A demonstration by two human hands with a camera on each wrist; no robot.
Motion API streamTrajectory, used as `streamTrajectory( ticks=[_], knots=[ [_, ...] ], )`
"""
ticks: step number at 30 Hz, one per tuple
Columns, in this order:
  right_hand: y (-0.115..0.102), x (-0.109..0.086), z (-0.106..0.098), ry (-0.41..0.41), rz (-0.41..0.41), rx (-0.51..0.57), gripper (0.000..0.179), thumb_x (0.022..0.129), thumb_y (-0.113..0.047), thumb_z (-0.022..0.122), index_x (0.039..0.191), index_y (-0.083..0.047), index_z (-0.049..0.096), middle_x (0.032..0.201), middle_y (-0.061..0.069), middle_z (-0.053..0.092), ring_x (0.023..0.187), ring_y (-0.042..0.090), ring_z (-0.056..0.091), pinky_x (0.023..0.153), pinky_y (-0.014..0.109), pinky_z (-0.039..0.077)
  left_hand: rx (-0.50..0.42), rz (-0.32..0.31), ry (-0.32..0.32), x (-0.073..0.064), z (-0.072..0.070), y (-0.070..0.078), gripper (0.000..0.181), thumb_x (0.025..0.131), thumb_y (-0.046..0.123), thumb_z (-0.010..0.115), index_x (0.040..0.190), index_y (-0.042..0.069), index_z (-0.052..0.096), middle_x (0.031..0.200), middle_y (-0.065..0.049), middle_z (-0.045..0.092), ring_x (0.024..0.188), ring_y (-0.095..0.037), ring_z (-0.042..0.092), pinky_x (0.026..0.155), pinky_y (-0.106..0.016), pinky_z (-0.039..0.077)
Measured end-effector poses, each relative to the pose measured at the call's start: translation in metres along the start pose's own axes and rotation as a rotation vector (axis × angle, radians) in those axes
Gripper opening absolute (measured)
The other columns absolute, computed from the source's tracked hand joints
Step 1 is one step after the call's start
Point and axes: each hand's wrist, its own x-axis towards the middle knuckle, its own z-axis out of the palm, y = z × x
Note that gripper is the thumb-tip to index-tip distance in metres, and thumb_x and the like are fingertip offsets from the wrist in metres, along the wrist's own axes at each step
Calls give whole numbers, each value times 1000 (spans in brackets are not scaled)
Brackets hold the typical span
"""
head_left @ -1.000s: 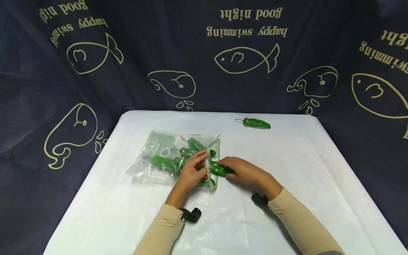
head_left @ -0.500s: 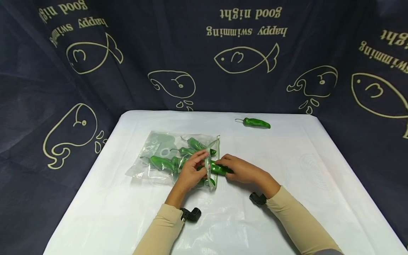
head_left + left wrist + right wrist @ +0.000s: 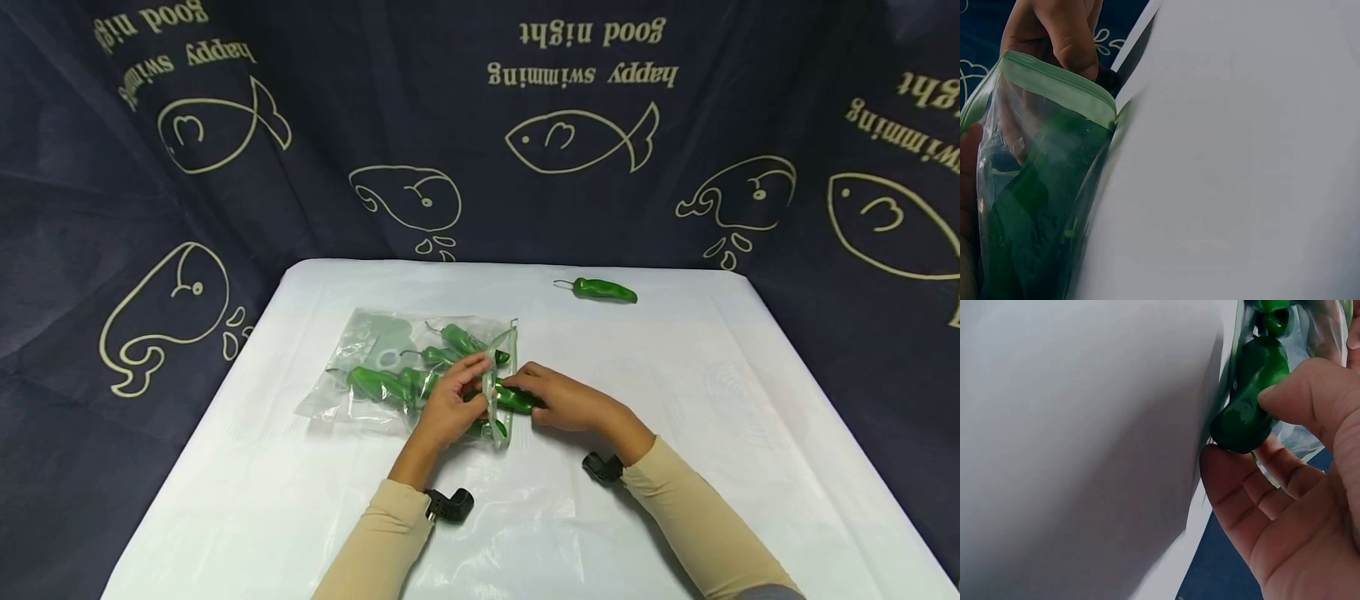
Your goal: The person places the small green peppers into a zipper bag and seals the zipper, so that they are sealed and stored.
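A clear zip bag (image 3: 324, 398) lies on the table with several green chili peppers (image 3: 377, 384) inside and its mouth to the right. My left hand (image 3: 448, 407) pinches the upper edge of that mouth and keeps it raised. In the right wrist view, my right hand (image 3: 1310, 494) grips one green chili pepper (image 3: 1250, 403) between thumb and fingers near its end. The pepper's other end reaches into the bag. From the left wrist, the bag's pale green zip strip (image 3: 1060, 90) shows, with right-hand fingers at the opening.
Another green chili pepper (image 3: 603, 290) lies alone near the table's far edge, right of centre. White sheeting covers the table (image 3: 675, 367). A dark curtain (image 3: 480, 208) printed with fish and whales hangs behind and at both sides.
My right hand has shifted slightly left, carrying its pepper a little deeper into the bag. One pepper inside the bag has slid left. The left hand stays in place.
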Motion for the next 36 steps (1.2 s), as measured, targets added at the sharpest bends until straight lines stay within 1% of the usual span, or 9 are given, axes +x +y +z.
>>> streamTrajectory(
  ticks=[6, 12, 13, 19, 24, 28, 36],
  knots=[
    [1, 3, 0, 20, -25, -19, 56, 87, 1, 64, 142, -9, 53, 131, 7, 55, 117, 18, 53, 98, 40, 47, -11, -1, -2, 0, 0, 1, 55, 88, -13, 54, 142, -8, 48, 153, -16, 37, 98, -25, 48, 63, -24, 57],
    [0, 5, 0, 28, -19, -12, 48, 90, -1, 64, 137, -7, 56, 130, 5, 57, 118, 18, 53, 99, 40, 47, 20, 17, -4, -1, -1, 2, 55, 87, -14, 53, 141, -9, 48, 154, -19, 37, 98, -24, 49, 62, -19, 51],
    [0, 5, 0, 30, -18, -12, 47, 91, -1, 64, 136, -7, 56, 130, 5, 58, 118, 18, 54, 99, 40, 47, 17, 18, -4, -1, -1, 2, 55, 87, -14, 53, 141, -10, 48, 153, -19, 37, 98, -25, 49, 62, -20, 52],
    [-2, 7, 0, 51, -25, -30, 38, 92, -3, 66, 130, -5, 59, 125, 6, 60, 113, 20, 56, 96, 42, 48, -28, -4, 5, 0, 0, -1, 55, 87, -14, 53, 142, -9, 48, 154, -17, 37, 98, -25, 48, 63, -24, 58],
    [-3, 9, 1, 69, -44, -28, 33, 92, -3, 67, 124, -4, 60, 120, 6, 62, 109, 21, 57, 93, 42, 48, -24, -11, 17, 0, 1, -2, 55, 87, -14, 55, 141, -8, 49, 153, -15, 38, 98, -22, 49, 63, -24, 58],
    [-3, 11, 2, 83, -60, -26, 30, 92, -3, 67, 121, -3, 61, 117, 6, 62, 107, 21, 57, 92, 42, 48, -41, -9, 14, 0, 1, -2, 54, 87, -13, 56, 141, -9, 49, 153, -15, 38, 97, -22, 49, 64, -25, 58],
    [-2, 15, 5, 87, -64, -2, 24, 91, -2, 67, 115, -4, 62, 108, 3, 61, 98, 18, 57, 85, 38, 48, -48, 1, 19, 1, 2, -3, 54, 87, -14, 56, 141, -10, 48, 153, -16, 38, 96, -24, 49, 63, -24, 58]
  ],
)
